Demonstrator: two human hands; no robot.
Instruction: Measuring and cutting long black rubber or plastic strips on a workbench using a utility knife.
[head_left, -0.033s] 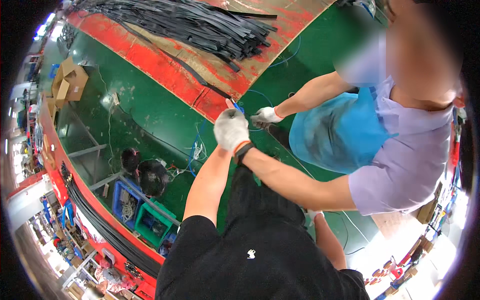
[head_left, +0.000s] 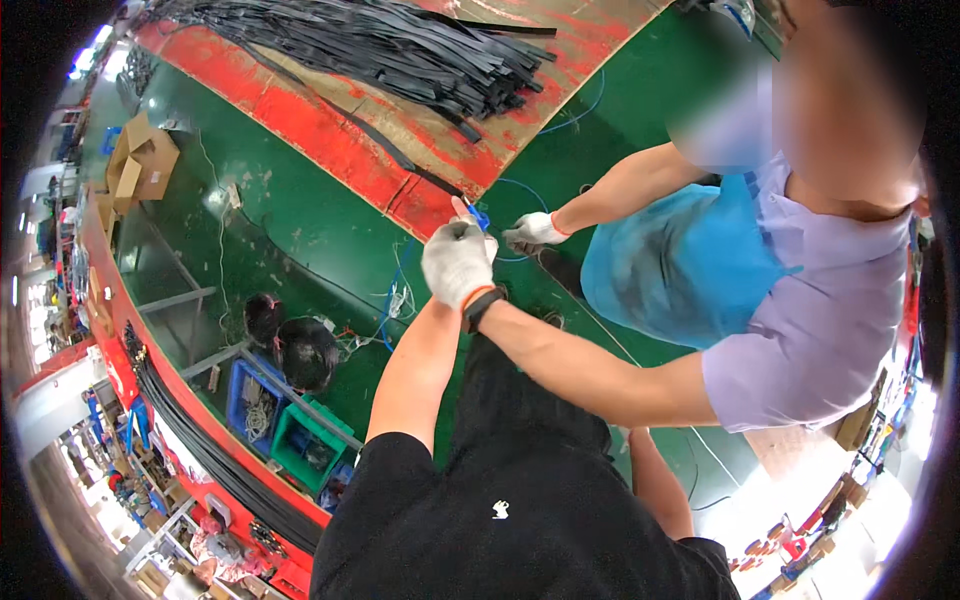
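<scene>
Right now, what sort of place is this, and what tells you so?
Probably a workshop: many black strips lie on a worn red table, a green crate sits nearby, and a co-worker wears white gloves.

Black shirt: a small white emblem is standing out on the cloth, forming a figure rather than readable letters.
Lettering and numbers: nothing readable is showing on any surface.
</scene>
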